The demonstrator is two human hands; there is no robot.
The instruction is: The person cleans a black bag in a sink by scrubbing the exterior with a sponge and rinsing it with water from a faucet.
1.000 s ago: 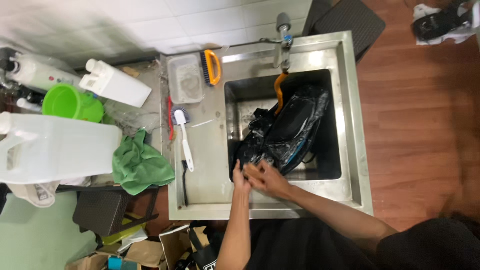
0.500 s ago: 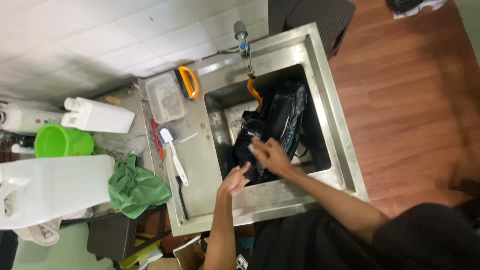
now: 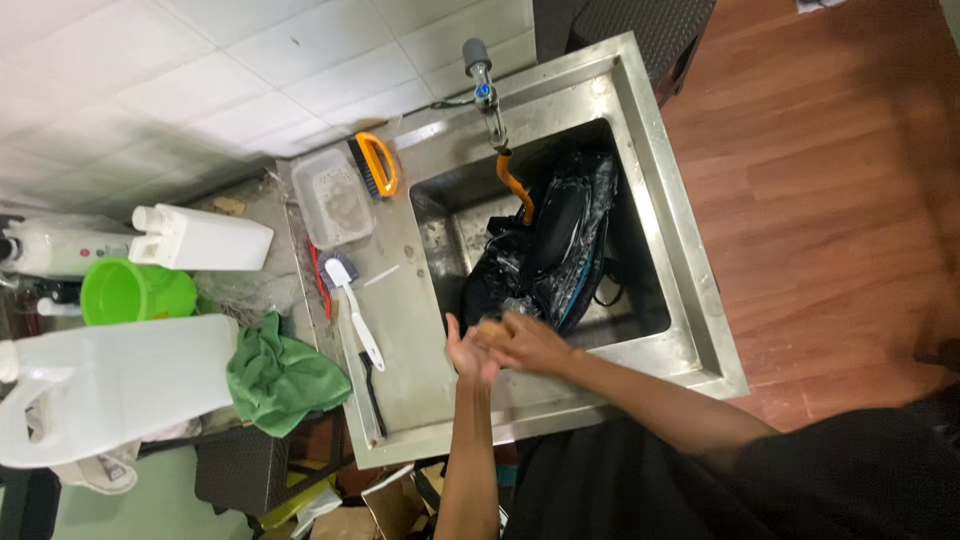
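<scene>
Since half a second ago, our right hand rejoined our left hand at the sink front rim, fingers loosely curled together beside the black bag; whether they grip anything, we cannot tell.

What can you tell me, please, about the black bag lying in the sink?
The black bag fills much of the steel sink basin, lying crumpled and wet-looking, glossy as if soaped. It shows blue trim along one edge and loose straps. An orange hose from the tap hangs onto it. Both hands meet at its near end.

Brushed steel sink; glossy wet black bag — matt green cloth.
</scene>
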